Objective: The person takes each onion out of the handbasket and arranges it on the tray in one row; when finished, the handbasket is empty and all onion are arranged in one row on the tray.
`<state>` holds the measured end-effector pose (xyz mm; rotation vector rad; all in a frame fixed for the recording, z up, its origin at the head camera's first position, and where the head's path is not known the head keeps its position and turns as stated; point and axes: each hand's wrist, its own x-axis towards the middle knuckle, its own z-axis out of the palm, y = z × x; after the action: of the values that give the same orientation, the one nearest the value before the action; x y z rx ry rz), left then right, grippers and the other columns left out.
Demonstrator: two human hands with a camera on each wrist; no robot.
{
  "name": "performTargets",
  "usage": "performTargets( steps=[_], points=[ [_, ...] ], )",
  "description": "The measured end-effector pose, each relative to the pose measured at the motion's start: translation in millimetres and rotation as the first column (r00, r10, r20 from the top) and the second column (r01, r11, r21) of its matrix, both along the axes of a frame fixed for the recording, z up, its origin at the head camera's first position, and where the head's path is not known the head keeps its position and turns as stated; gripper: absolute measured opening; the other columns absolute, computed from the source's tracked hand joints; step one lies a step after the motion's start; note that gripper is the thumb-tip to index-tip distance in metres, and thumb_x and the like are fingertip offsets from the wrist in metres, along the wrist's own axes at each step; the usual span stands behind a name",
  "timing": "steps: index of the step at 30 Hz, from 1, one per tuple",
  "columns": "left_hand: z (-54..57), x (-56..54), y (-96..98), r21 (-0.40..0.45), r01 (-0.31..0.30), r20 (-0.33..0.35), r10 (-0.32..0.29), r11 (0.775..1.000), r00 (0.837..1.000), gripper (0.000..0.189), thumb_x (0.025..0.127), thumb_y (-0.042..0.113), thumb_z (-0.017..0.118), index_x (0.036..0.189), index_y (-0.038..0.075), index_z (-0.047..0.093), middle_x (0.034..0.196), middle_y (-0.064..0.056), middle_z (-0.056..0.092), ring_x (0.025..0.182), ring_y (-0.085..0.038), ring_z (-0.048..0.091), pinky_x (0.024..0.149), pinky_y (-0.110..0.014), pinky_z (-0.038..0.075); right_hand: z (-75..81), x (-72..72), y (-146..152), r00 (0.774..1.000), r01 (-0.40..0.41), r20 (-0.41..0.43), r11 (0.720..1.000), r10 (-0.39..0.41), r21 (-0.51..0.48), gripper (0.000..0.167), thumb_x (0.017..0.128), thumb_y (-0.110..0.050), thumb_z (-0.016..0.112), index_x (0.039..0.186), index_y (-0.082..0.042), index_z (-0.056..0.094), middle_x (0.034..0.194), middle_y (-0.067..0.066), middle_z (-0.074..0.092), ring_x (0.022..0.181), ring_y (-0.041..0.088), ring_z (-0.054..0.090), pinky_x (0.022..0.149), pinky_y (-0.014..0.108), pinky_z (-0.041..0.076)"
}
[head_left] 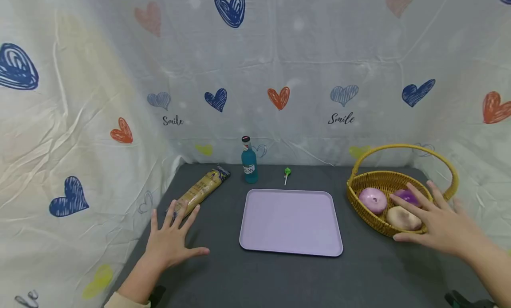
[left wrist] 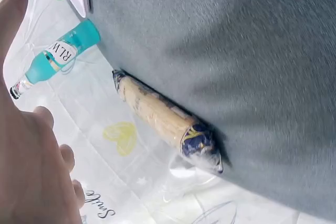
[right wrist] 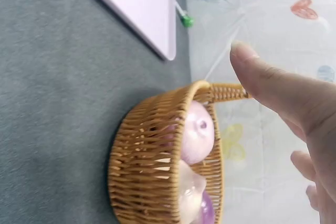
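My left hand (head_left: 169,243) is held with fingers spread and straight, holding nothing. In the head view its fingertips overlap the near end of a long plastic-wrapped packet (head_left: 199,188), tan with dark blue ends. On the right, my right hand (head_left: 443,221) is likewise spread and holds nothing. It hovers at the near right side of a wicker basket (head_left: 361,217) with an arched handle, partly covering it. Inside lie a round pale purple thing (head_left: 373,200), a cream-coloured bulb-like thing (head_left: 402,218) and a darker purple one (head_left: 408,196), partly hidden by fingers.
A flat lilac tray (head_left: 291,223) lies mid-table between the hands. Behind it stand a blue bottle (head_left: 249,161) with a dark cap and, lying down, a green lollipop (head_left: 287,171). A heart-printed white curtain (head_left: 303,122) borders the dark grey table (head_left: 279,281) at back and sides.
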<state>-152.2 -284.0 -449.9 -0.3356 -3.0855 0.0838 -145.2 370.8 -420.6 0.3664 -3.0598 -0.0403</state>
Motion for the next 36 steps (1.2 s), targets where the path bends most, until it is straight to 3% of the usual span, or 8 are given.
performTargets(
  steps=[6, 10, 14, 18, 23, 27, 32, 36],
  points=[
    [-10.7, -14.9, 6.8, 0.078, 0.04, 0.015, -0.041, 0.996, 0.999, 0.12, 0.071, 0.089, 0.058, 0.164, 0.028, 0.014, 0.171, -0.013, 0.008, 0.156, -0.042, -0.005, 0.119, -0.069, -0.008, 11.6, -17.9, 2, 0.998, -0.059, 0.027, 0.994, 0.061, -0.087, 0.09, 0.082, -0.069, 0.069, 0.153, -0.02, 0.045, 0.156, 0.027, 0.039, 0.144, 0.059, 0.023, 0.092, 0.08, 0.036],
    [-20.9, -18.7, 12.8, 0.151, 0.065, 0.051, -0.074, 0.986, 0.996, 0.12, 0.071, 0.087, 0.06, 0.164, 0.028, 0.013, 0.171, -0.009, 0.009, 0.155, -0.044, -0.003, 0.118, -0.071, -0.002, 11.8, -29.8, 5, 0.991, -0.124, 0.029, 0.97, 0.133, -0.209, 0.079, 0.083, -0.055, 0.077, 0.145, -0.011, 0.055, 0.149, 0.031, 0.045, 0.136, 0.06, 0.036, 0.089, 0.073, 0.045],
    [-33.4, -20.4, 21.9, 0.198, 0.096, 0.064, -0.11, 0.975, 0.992, 0.121, 0.071, 0.087, 0.06, 0.164, 0.027, 0.011, 0.171, -0.004, 0.009, 0.155, -0.044, -0.001, 0.119, -0.071, 0.005, 5.8, -39.5, 11, 0.974, -0.227, -0.068, 0.935, 0.216, -0.273, 0.065, 0.079, -0.037, 0.086, 0.132, -0.007, 0.065, 0.14, 0.03, 0.054, 0.125, 0.055, 0.049, 0.089, 0.063, 0.047],
    [-44.6, -24.8, 34.5, 0.278, 0.118, 0.071, -0.143, 0.953, 0.987, 0.123, 0.071, 0.083, 0.066, 0.164, 0.025, 0.009, 0.171, -0.005, 0.006, 0.156, -0.043, 0.0, 0.119, -0.071, 0.007, -0.5, -49.9, 16, 0.956, -0.281, -0.17, 0.919, 0.241, -0.275, 0.062, 0.074, -0.03, 0.09, 0.127, -0.008, 0.067, 0.131, 0.023, 0.064, 0.112, 0.045, 0.062, 0.081, 0.056, 0.052],
    [-58.2, -33.9, 51.8, 0.421, 0.122, 0.125, -0.191, 0.899, 0.974, 0.123, 0.073, 0.073, 0.074, 0.164, 0.028, 0.005, 0.171, -0.007, -0.001, 0.156, -0.041, 0.001, 0.12, -0.07, 0.009, -7.4, -61.6, 19, 0.937, -0.323, -0.223, 0.908, 0.268, -0.268, 0.064, 0.071, -0.025, 0.092, 0.127, -0.007, 0.067, 0.12, 0.015, 0.071, 0.098, 0.036, 0.069, 0.075, 0.044, 0.058],
    [-66.1, -42.0, 64.7, 0.508, 0.131, 0.155, -0.24, 0.851, 0.958, 0.123, 0.073, 0.069, 0.078, 0.164, 0.024, 0.009, 0.171, -0.011, 0.008, 0.155, -0.043, 0.007, 0.12, -0.069, 0.011, -7.0, -66.3, 17, 0.949, -0.305, -0.174, 0.905, 0.263, -0.297, 0.062, 0.074, -0.024, 0.09, 0.128, -0.006, 0.066, 0.117, 0.012, 0.073, 0.097, 0.035, 0.069, 0.075, 0.043, 0.058],
    [-70.4, -47.6, 74.7, 0.521, 0.116, 0.214, -0.261, 0.846, 0.941, 0.126, 0.069, 0.071, 0.08, 0.164, 0.021, 0.014, 0.17, -0.011, 0.015, 0.156, -0.041, 0.009, 0.122, -0.066, 0.011, -5.4, -73.8, 12, 0.966, -0.258, -0.071, 0.902, 0.249, -0.345, 0.059, 0.078, -0.027, 0.087, 0.13, -0.008, 0.066, 0.122, 0.013, 0.07, 0.098, 0.026, 0.068, 0.078, 0.046, 0.058],
    [-72.5, -51.7, 80.2, 0.537, 0.107, 0.258, -0.284, 0.836, 0.923, 0.124, 0.069, 0.071, 0.08, 0.164, 0.021, 0.017, 0.169, -0.012, 0.018, 0.156, -0.041, 0.01, 0.122, -0.066, 0.011, -5.3, -82.8, 9, 0.956, -0.289, -0.06, 0.887, 0.287, -0.361, 0.056, 0.076, -0.023, 0.089, 0.127, -0.008, 0.069, 0.124, 0.013, 0.07, 0.088, 0.003, 0.061, 0.073, 0.032, 0.055]
  ],
)
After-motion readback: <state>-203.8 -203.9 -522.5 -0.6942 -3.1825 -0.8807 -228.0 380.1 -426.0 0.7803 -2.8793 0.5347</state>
